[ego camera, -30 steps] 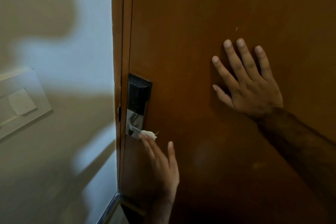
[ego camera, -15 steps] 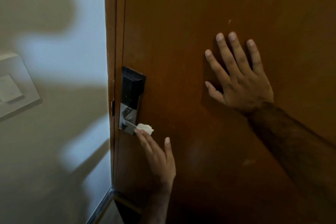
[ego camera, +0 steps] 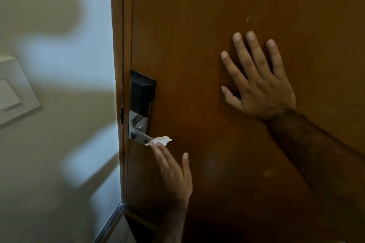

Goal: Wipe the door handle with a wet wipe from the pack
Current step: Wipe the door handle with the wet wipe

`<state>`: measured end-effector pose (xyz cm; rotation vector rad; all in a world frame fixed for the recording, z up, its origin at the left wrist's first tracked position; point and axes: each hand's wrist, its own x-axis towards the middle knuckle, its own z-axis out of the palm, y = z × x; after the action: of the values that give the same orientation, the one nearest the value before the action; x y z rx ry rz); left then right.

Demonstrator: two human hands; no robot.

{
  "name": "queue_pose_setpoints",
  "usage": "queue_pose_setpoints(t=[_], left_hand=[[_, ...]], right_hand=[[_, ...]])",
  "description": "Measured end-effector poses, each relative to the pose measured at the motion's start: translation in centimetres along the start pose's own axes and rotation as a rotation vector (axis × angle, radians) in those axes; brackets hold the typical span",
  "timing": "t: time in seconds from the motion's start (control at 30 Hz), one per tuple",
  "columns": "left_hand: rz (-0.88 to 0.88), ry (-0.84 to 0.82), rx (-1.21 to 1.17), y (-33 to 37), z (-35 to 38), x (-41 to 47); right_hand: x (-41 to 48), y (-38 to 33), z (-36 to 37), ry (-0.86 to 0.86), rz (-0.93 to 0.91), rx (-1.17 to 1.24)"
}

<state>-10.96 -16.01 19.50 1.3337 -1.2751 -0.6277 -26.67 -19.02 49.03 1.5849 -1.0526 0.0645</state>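
A silver lever door handle (ego camera: 141,135) juts from a lock plate with a black top section (ego camera: 142,92) on the left side of the brown door (ego camera: 197,25). A small folded white wet wipe (ego camera: 161,140) rests against the handle's free end. My left hand (ego camera: 173,169) reaches up from below and pinches the wipe with its fingertips. My right hand (ego camera: 256,81) lies flat on the door with fingers spread, holding nothing. The wipe pack is not in view.
The door frame (ego camera: 118,65) runs vertically beside the lock. A white switch plate (ego camera: 13,92) is mounted on the pale wall at the left. A metal threshold strip (ego camera: 110,223) shows at the bottom.
The wipe in my left hand has slid a little outward along the handle toward its free end. My right hand stays flat on the door. The view has shifted slightly.
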Motion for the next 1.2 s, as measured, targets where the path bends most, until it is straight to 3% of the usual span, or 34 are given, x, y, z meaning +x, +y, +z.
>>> queue_pose_setpoints(t=[0.17, 0.33, 0.53, 0.63, 0.8, 0.93, 1.2], left_hand=[[-0.076, 0.056, -0.033, -0.5, -1.9, 4.5], [-0.036, 0.101, -0.026, -0.8, -4.2, 8.0], [0.050, -0.093, 0.223, -1.5, -1.8, 1.0], [0.043, -0.104, 0.242, -1.7, -2.4, 2.2], [-0.078, 0.057, -0.109, 0.2, -4.1, 7.4], [-0.281, 0.092, -0.336, 2.3, -3.7, 7.1], [-0.461, 0.099, -0.666, 4.3, -3.4, 3.1]], right_hand=[[0.0, 0.0, 0.0, -0.007, -0.002, 0.002], [0.1, 0.0, -0.1, -0.005, 0.002, 0.006], [0.2, 0.0, -0.2, -0.014, 0.000, 0.009], [0.2, 0.0, -0.2, -0.015, -0.001, 0.011], [0.0, 0.0, -0.1, -0.010, -0.002, 0.007], [-0.1, 0.0, 0.0, -0.008, -0.005, 0.009], [0.1, 0.0, 0.1, -0.008, -0.007, 0.012]])
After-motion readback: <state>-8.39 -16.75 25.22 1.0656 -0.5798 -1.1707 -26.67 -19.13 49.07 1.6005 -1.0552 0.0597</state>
